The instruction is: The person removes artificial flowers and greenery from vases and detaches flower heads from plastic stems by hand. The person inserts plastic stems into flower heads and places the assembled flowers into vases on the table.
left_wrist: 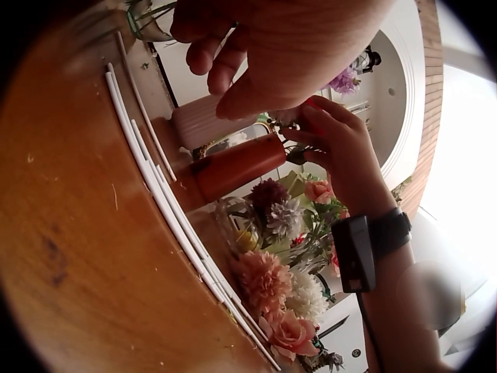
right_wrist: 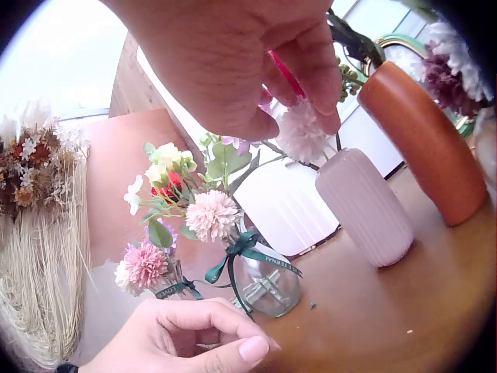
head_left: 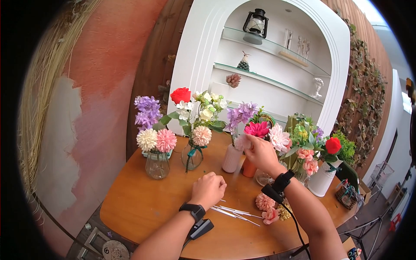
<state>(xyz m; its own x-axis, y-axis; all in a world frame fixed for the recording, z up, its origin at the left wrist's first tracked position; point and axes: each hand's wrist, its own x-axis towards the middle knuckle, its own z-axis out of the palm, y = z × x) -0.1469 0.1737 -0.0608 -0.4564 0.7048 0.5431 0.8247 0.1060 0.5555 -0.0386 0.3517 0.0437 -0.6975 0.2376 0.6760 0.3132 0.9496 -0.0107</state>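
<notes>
My right hand [head_left: 262, 154] pinches a pale pink pompom flower [right_wrist: 301, 134] between thumb and fingers, right at the mouth of a ribbed pink vase [head_left: 232, 158]. Purple blossoms [head_left: 242, 113] rise above that vase. Beside it stands an orange vase [head_left: 249, 167] with a magenta flower [head_left: 257, 129] over it. My left hand [head_left: 208, 189] hovers low over the table with fingers loosely curled and nothing in them. Several thin white sticks [left_wrist: 167, 202] lie on the wood near it.
Glass vases [head_left: 157, 165] with ribbons and flowers stand at the left of the table [head_left: 130, 208]. A white vase [head_left: 323, 179] with a red rose is at the right. Loose flower heads [head_left: 264, 202] lie near the front. Behind is an arched shelf [head_left: 277, 43].
</notes>
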